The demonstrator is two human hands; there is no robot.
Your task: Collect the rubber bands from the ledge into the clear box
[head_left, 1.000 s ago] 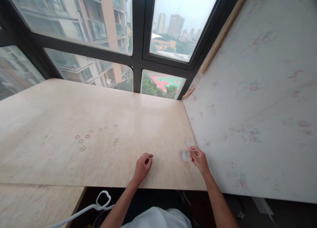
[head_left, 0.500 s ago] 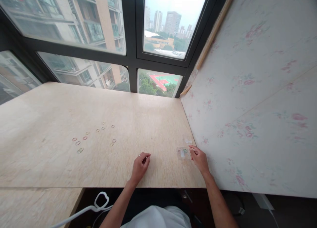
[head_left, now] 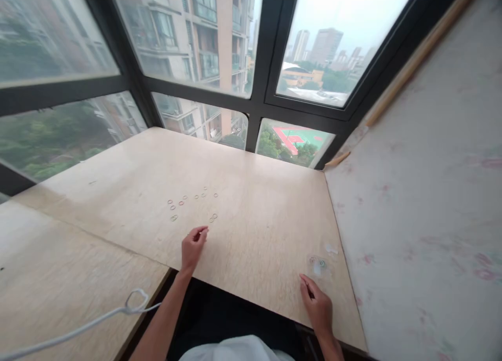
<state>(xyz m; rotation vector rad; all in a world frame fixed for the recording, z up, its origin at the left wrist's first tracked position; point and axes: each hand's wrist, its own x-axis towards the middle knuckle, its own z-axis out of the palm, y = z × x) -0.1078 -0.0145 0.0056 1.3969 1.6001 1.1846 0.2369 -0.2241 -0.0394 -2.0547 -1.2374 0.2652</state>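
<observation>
Several thin coloured rings, looking like small rubber bands, lie flat on the table. A pair that touches or overlaps (head_left: 213,218) sits just beyond my left hand (head_left: 194,246). That hand is closed in a pinch above the table; anything between its fingertips is too small to make out. To the right, a small clear plastic box (head_left: 319,265) holds a few more coloured rings and a whitish piece. My right hand (head_left: 317,302) is just nearer to me than the box, thumb and forefinger pressed together, with their contents unclear.
The pale wood-patterned table (head_left: 259,251) reaches the dark window frame (head_left: 254,110). A clear piece (head_left: 331,249) lies behind the box, near the flowered wall (head_left: 415,235). At lower left a white looped cable or stand (head_left: 98,319) crosses the side table (head_left: 90,282).
The view has turned left. My left hand has moved leftward, close to the loose rings. My right hand has drawn back from the box towards me, still pinched.
</observation>
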